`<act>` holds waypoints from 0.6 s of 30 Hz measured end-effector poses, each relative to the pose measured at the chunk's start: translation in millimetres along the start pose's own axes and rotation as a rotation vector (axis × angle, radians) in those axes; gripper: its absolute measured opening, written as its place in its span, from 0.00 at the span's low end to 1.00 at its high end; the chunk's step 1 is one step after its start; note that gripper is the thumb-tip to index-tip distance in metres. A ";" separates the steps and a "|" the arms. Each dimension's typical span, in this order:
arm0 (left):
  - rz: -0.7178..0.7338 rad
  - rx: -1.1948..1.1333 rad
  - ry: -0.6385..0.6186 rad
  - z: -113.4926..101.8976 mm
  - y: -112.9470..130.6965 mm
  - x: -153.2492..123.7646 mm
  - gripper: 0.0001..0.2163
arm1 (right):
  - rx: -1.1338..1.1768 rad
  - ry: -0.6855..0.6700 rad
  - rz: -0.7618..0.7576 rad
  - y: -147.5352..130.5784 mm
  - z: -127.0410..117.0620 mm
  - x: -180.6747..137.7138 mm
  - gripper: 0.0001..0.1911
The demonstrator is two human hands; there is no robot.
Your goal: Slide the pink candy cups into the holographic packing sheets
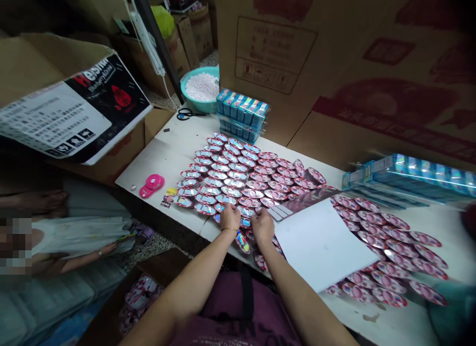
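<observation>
Rows of small oval shiny pink and silver packets (238,180) lie overlapping on a white tabletop (178,150). My left hand (230,217) rests with curled fingers on the nearest row of packets. My right hand (262,224) sits just beside it, fingers bent down onto packets at the table's near edge. What the fingers pinch is hidden. A white sheet (322,244) lies to the right of my right hand, over more packets (386,247).
A pink tape dispenser (152,185), black scissors (188,114), a teal bowl of white pieces (202,88) and stacked blue boxes (241,113) are on the table. More blue boxes (409,175) lie at right. Cardboard cartons (334,63) surround it. Another person (67,247) sits at left.
</observation>
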State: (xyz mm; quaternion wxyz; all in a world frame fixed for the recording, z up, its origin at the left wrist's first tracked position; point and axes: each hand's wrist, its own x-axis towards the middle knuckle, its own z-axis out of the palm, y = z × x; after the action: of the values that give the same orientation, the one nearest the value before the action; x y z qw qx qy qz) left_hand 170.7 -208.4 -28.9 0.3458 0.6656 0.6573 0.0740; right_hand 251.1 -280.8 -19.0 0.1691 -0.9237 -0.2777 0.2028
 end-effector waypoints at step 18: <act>0.180 -0.380 -0.168 -22.5 0.2 -39.4 0.12 | 0.312 -0.176 -0.405 37.8 -23.3 -58.0 0.19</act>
State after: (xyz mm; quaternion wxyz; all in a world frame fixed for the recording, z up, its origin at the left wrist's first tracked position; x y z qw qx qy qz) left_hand 153.5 -236.7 2.0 0.5105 0.6484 0.5381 0.1712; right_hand 234.5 -349.0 1.2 0.3217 -0.7909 -0.4357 0.2848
